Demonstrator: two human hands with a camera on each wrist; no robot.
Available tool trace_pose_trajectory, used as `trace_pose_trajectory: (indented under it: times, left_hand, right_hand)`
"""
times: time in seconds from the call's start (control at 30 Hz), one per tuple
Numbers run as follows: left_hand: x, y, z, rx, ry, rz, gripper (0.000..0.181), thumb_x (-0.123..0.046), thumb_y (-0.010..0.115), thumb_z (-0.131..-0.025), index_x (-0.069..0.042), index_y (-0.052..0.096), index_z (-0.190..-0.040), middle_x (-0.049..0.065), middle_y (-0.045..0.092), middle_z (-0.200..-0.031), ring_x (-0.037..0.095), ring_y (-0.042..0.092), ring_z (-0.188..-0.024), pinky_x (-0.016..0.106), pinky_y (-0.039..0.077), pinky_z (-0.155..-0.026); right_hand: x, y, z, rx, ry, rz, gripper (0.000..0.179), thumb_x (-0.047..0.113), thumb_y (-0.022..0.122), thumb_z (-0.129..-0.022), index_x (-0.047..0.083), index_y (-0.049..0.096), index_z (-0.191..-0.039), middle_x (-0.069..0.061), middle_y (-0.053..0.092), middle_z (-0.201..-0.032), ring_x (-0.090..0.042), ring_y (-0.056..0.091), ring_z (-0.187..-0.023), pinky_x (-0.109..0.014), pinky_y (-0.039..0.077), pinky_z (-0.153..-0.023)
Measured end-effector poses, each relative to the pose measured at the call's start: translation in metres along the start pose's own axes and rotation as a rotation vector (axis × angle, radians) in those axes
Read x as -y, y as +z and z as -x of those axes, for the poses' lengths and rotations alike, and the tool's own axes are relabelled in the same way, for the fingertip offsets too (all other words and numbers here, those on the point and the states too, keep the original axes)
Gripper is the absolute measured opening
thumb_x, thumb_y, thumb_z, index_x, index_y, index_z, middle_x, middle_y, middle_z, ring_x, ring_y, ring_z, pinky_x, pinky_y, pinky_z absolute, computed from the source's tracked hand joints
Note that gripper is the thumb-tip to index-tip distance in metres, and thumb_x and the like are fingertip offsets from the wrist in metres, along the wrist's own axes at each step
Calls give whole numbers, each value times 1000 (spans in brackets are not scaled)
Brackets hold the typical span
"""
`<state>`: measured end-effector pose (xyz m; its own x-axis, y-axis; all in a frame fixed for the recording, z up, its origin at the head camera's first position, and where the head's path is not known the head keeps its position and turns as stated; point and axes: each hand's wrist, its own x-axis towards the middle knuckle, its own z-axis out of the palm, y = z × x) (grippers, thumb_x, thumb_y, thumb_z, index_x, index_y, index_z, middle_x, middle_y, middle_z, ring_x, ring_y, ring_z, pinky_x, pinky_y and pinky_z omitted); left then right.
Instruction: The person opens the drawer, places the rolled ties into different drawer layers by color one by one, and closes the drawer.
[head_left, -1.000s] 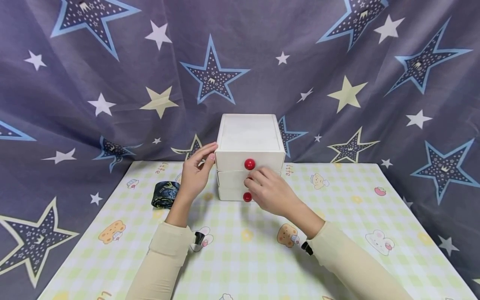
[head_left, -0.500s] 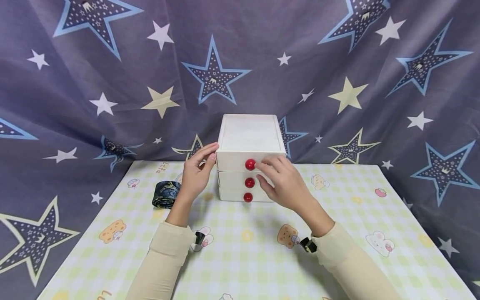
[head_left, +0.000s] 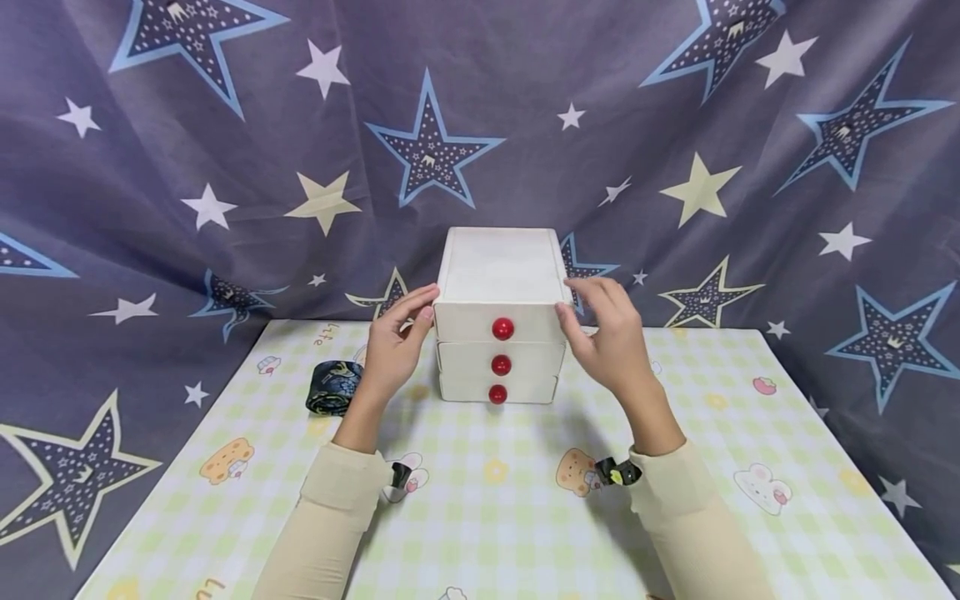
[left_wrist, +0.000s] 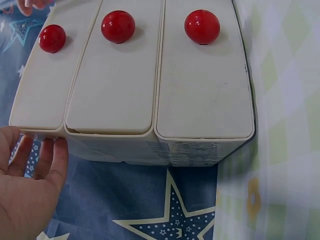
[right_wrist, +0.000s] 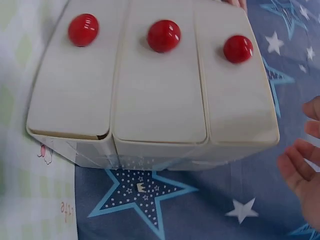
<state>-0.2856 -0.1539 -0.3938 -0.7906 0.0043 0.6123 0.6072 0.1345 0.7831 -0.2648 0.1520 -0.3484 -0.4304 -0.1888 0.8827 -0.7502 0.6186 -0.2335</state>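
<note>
A small white chest of drawers [head_left: 495, 267] stands at the back of the table, its three drawers pushed in, each with a round red knob [head_left: 502, 328]. My left hand [head_left: 395, 346] rests its fingertips on the upper left side of the chest; the left wrist view shows those fingers [left_wrist: 58, 165] straight against the side of the top drawer. My right hand [head_left: 609, 337] is at the upper right corner, fingers relaxed and spread. In the right wrist view a small gap shows between the right fingers [right_wrist: 295, 167] and the chest. Neither hand grips anything.
A rolled dark patterned necktie [head_left: 333, 388] lies on the table left of the chest, beside my left forearm. A checked cloth with cartoon prints [head_left: 480, 517] covers the table. Right behind the chest hangs a star-patterned curtain [head_left: 525, 100].
My right hand has left the middle drawer's knob, passed the top knob and moved right and up to the chest's right corner. My left hand has stayed in place.
</note>
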Motion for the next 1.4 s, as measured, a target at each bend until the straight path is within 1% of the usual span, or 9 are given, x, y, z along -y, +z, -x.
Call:
trace_pose_trajectory:
  times: [0.17,0.3,0.37,0.47,0.6,0.8,0.93,1.13,1.4]
  left_hand:
    - [-6,1,0,-5,-7,-9,31,-1,59,-103,5,65,-132,17,59,-143,4,63,-105,14,54,-82]
    - [-10,2,0,0,-8,-5,31,-1,59,-103,6,64,-133,18,59,-143,6,63,-107,15,54,-84]
    - [-7,2,1,4,-3,4,31,-5,61,-103,3,66,-133,14,60,-143,9,64,-109,17,55,-85]
    - [-2,2,1,5,-3,3,31,-7,62,-103,-1,67,-133,10,61,-143,9,64,-110,18,55,-86]
    - [1,3,0,5,-3,-2,32,-2,60,-103,3,66,-133,15,59,-144,4,63,-111,17,55,-86]
    - [-23,4,4,14,-12,0,32,2,58,-103,9,62,-133,22,57,-144,5,63,-113,18,55,-89]
    - [-30,5,6,15,-12,-7,33,2,57,-103,10,61,-134,23,56,-144,6,63,-114,17,54,-89]
    - [-21,4,5,7,-23,-14,33,0,58,-103,8,62,-134,21,57,-144,5,63,-112,18,54,-89]
    - [-1,0,3,-1,-32,-24,35,-12,62,-103,-6,65,-137,7,61,-142,15,64,-112,19,55,-86]
  right_hand:
    - [-15,-1,-1,-16,179,-116,26,13,69,-98,0,72,-120,-18,70,-105,-25,67,-90,-29,58,-82]
    - [-23,-3,1,-19,347,-253,22,14,65,-102,2,73,-118,-15,74,-101,-19,69,-85,-16,54,-75]
    - [-27,-2,4,-5,424,-331,23,13,61,-104,0,73,-119,-16,73,-98,-15,68,-81,-16,55,-73]
    - [-33,-1,7,24,521,-497,29,14,58,-106,-8,68,-121,-24,69,-99,-21,69,-82,-23,59,-76]
    - [-41,0,12,59,585,-653,36,17,61,-105,-13,64,-124,-26,67,-104,-22,71,-86,-30,60,-81]
    - [-42,0,21,134,557,-683,36,3,74,-93,-9,66,-126,-9,73,-102,-14,71,-90,-23,58,-80]
    - [-40,4,25,129,516,-682,43,-8,77,-87,-8,65,-129,-17,71,-107,-15,70,-94,-24,59,-82]
    - [-27,6,24,59,358,-540,45,-17,76,-82,-13,65,-125,-27,67,-113,-17,69,-97,-34,58,-89]
    - [-8,0,17,41,314,-478,42,-17,76,-81,-17,65,-122,-26,68,-110,-21,70,-95,-31,58,-87]
